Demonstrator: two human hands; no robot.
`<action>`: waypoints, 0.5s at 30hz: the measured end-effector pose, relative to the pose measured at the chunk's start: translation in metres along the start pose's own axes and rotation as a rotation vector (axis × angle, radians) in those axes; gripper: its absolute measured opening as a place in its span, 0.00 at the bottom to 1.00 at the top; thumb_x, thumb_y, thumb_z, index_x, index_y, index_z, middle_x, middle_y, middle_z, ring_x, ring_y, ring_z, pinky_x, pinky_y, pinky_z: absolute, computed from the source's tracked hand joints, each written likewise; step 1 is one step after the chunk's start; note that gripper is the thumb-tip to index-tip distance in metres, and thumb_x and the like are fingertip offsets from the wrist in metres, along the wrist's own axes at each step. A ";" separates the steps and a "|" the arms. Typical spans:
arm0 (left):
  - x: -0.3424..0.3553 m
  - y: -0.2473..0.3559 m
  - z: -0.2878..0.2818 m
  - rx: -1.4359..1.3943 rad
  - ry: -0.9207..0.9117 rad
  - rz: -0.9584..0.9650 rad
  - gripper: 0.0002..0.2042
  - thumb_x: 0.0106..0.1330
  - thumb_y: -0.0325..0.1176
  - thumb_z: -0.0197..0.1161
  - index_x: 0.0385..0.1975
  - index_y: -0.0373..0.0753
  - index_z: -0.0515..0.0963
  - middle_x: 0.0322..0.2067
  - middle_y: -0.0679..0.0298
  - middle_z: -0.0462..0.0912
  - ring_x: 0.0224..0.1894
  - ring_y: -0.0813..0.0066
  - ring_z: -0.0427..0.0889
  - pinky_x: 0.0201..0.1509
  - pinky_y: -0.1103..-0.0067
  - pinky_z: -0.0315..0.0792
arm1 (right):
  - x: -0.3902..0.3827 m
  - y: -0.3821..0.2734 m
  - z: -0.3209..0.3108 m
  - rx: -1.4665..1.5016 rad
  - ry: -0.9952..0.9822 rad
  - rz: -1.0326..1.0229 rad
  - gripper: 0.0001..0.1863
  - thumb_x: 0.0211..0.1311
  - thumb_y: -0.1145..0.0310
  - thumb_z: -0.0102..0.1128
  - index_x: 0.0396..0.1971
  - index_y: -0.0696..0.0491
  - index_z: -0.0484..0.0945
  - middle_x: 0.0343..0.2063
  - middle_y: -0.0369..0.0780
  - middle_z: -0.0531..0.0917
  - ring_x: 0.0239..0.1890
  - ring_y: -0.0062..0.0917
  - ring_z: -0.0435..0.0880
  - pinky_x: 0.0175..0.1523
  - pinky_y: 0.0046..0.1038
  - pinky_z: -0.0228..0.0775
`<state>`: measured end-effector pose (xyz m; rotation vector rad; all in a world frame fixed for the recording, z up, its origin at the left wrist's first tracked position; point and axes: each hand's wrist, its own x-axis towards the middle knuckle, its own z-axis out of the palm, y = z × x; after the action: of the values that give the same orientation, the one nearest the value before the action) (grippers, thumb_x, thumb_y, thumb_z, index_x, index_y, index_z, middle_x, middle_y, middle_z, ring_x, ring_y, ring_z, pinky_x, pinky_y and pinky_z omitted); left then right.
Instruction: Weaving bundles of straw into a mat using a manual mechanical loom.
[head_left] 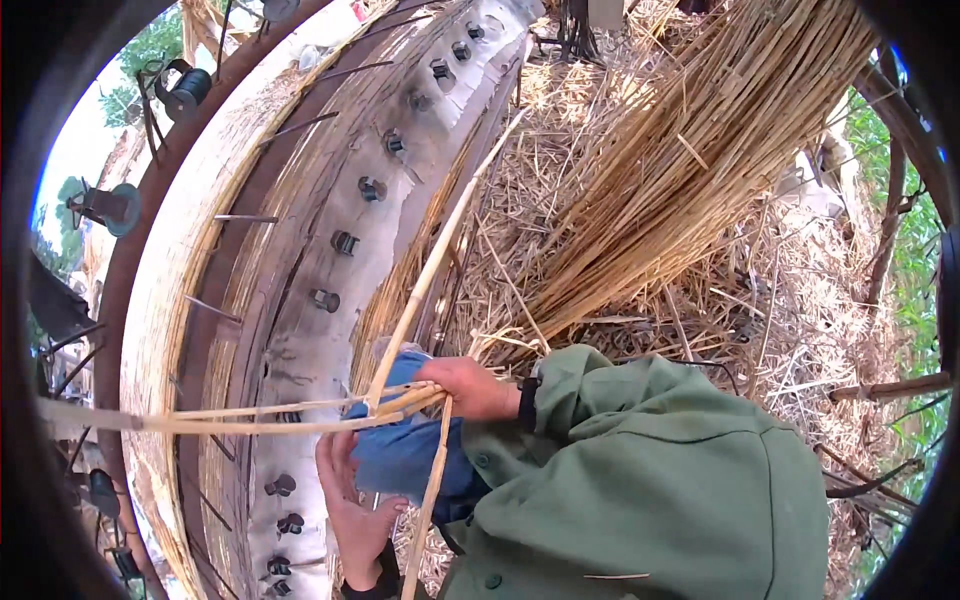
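Several pale reeds (262, 420) are gripped in my right hand (460, 385), at the lower middle of the head view over my blue-clad leg (405, 465). The reeds cross one another: some stretch left over the metal strip, one rises diagonally, another hangs downward. My left hand (355, 510) is lower, beside the leg, fingers curved and thumb apart, with nothing visible in it. The long pale metal strip (330, 270) with a row of dark bolts runs along the machine just left of both hands.
A big bundle of straw reeds (680, 170) lies upper right over loose straw (760, 310). At left are a curved rusty rail (160, 190) with protruding rods and a pale layered reed band (170, 310). Branches or bars (880, 390) edge the right side.
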<state>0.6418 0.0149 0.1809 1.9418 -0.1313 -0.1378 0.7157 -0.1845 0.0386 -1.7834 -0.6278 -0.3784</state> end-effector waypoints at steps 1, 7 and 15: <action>0.001 0.005 0.007 -0.004 -0.003 -0.012 0.54 0.34 0.42 0.76 0.61 0.35 0.46 0.54 0.53 0.65 0.60 0.59 0.59 0.61 0.70 0.54 | -0.004 -0.006 0.009 0.041 -0.082 -0.019 0.13 0.46 0.70 0.59 0.33 0.55 0.71 0.26 0.45 0.75 0.31 0.42 0.75 0.34 0.34 0.68; -0.002 -0.009 -0.009 -0.736 -0.061 0.076 0.45 0.40 0.52 0.72 0.57 0.39 0.57 0.56 0.52 0.61 0.57 0.54 0.63 0.59 0.63 0.59 | -0.017 -0.021 0.017 0.175 -0.289 0.083 0.08 0.47 0.71 0.55 0.29 0.53 0.67 0.22 0.45 0.73 0.28 0.44 0.74 0.31 0.39 0.65; 0.040 0.004 -0.025 -0.721 -0.251 -0.184 0.31 0.56 0.48 0.60 0.52 0.30 0.60 0.33 0.46 0.77 0.23 0.67 0.77 0.30 0.77 0.74 | -0.018 -0.021 0.023 0.151 -0.643 -0.062 0.07 0.48 0.70 0.54 0.28 0.54 0.69 0.22 0.46 0.76 0.27 0.45 0.75 0.30 0.40 0.66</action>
<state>0.6850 0.0303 0.1926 1.2082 -0.0552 -0.4826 0.6874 -0.1619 0.0383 -1.7344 -1.1292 0.2168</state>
